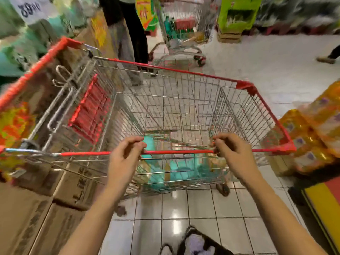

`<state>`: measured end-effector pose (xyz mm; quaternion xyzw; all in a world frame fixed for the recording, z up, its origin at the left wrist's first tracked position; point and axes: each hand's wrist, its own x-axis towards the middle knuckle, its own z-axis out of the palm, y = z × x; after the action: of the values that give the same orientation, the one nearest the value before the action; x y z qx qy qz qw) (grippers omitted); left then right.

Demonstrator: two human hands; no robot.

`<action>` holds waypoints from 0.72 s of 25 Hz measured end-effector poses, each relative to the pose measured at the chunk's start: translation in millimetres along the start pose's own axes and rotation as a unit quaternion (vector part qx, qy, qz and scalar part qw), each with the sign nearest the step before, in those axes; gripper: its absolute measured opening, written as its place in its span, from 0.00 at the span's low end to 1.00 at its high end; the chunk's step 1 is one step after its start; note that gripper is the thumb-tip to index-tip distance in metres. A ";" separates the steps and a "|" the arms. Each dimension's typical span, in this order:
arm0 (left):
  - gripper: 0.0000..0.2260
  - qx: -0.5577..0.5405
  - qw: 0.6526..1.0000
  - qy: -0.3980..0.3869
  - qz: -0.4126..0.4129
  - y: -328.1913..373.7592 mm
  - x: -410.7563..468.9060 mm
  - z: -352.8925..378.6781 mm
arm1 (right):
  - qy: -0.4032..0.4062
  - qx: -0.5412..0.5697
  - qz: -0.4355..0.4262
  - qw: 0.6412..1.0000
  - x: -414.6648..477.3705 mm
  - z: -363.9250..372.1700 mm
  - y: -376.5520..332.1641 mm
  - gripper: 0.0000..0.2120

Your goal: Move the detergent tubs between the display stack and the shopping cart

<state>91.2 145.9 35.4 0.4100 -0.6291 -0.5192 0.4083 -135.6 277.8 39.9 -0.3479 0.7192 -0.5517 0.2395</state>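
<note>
Frame is motion-blurred, so detail is limited.

Far left: display stack [20, 41] of teal-green goods, too smeared to count. White price sign [31, 8] above it, digits unreadable. Below it, brown cardboard boxes [33, 214] with dark print, stacked right against the cart's left side.

Shopping cart [184, 107] fills the centre, seen side-on: red push handle [40, 61] at left, red child-seat flap [90, 111] folded just inside it, wire basket with red rim trim.

Detergent tubs [181, 165]: teal shapes low in the basket on its floor, seen through the near wire wall, between the 2 hands. Cannot tell how many, edges too blurred.

Left hand [125, 153]: at the near red rim, fingers curled, rim bar runs behind it. Cannot tell if it actually grips the bar.

Right hand [231, 151]: same height further along the same rim, fingers curled with the tips at the bar. Grip also unclear. Neither hand holds a tub.

Behind the cart: a person [128, 34] in dark trousers, then a second cart [184, 30] carrying green bottles. Green display stand [237, 15] to the right of that.

Floor [184, 218] is glossy white tile. Black bag [198, 242] at the bottom edge between the forearms.

Right: yellow-orange wrapped packs [312, 135] stacked just beside the cart's front corner. Someone's foot [325, 59] at the far right edge.
</note>
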 end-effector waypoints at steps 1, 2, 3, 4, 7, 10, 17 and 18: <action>0.08 0.014 1.000 0.000 0.020 0.1 29.2 6.9 | -0.007 -0.001 -0.003 1.000 28.9 3.4 -1.0 0.11; 0.09 0.019 0.999 0.008 0.031 -3.1 58.0 12.6 | -0.016 0.000 0.000 1.000 56.5 7.8 -0.5 0.11; 0.10 0.012 0.999 0.017 0.031 -9.2 87.1 17.5 | -0.028 0.002 0.003 1.000 83.7 13.1 2.3 0.11; 0.11 0.011 0.999 0.024 0.023 -17.9 117.6 22.8 | -0.040 -0.003 0.004 0.999 112.3 19.9 7.0 0.11; 0.09 0.047 0.996 0.032 -0.062 -59.3 199.0 39.0 | -0.090 -0.052 0.008 0.995 197.1 49.9 27.3 0.09; 0.07 0.054 0.975 0.070 -0.203 -114.6 245.9 47.8 | -0.150 -0.089 0.038 0.984 262.0 88.3 57.3 0.07; 0.07 0.121 0.907 0.112 -0.387 -247.9 264.8 40.5 | -0.320 -0.237 0.111 0.911 348.7 184.4 179.5 0.07; 0.06 0.121 0.903 0.095 -0.402 -269.8 266.8 36.6 | -0.339 -0.250 0.129 0.898 354.1 199.2 201.7 0.07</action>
<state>-6.5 -126.9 -212.3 0.7218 -0.4273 -0.5172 0.1701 -266.0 -87.8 -194.9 -0.4663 0.7472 -0.1672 0.4430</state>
